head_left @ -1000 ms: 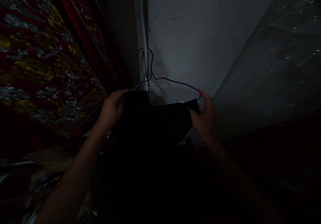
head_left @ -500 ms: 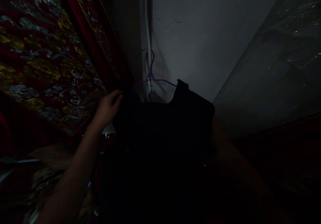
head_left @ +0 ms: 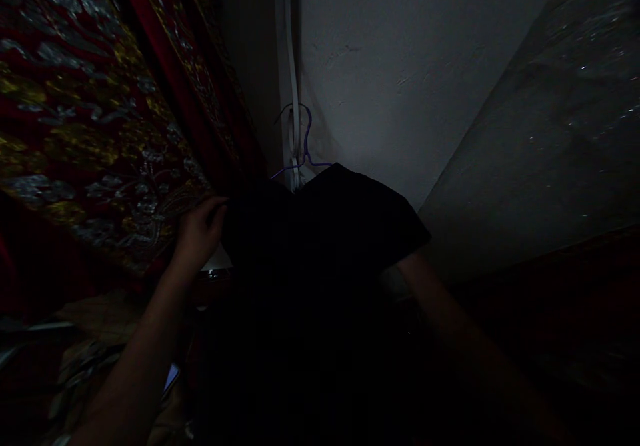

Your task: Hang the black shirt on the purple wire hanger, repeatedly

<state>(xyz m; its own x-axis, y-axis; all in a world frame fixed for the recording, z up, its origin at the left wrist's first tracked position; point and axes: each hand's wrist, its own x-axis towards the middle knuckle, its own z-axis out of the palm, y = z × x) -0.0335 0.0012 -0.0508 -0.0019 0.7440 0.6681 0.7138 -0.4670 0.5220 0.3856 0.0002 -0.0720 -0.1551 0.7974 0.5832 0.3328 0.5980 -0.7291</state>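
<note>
A black short-sleeved top (head_left: 325,253) hangs on a thin purple wire hanger (head_left: 308,136) in front of me. Its details are lost in the dark. My left hand (head_left: 201,229) is closed at the top's left shoulder, thumb and fingertips pinching the edge of the cloth. On the other side my right forearm (head_left: 425,286) goes up under the right sleeve. The cloth covers my right hand, so its fingers are hidden. The hanger's hook loops around a pale strap or cable (head_left: 294,73) running down the wall corner.
A red curtain (head_left: 150,79) with gold and silver patterns hangs at the left. Behind the top is a pale wall (head_left: 380,66), with a shiny plastic-like sheet (head_left: 565,126) at the right. A lit phone-like object (head_left: 171,377) lies among dim clutter, lower left.
The top's right shoulder has slid inward along the hanger and lifted into a peak, narrowing the neck opening. My left hand has shifted slightly left and down. More of my right forearm shows.
</note>
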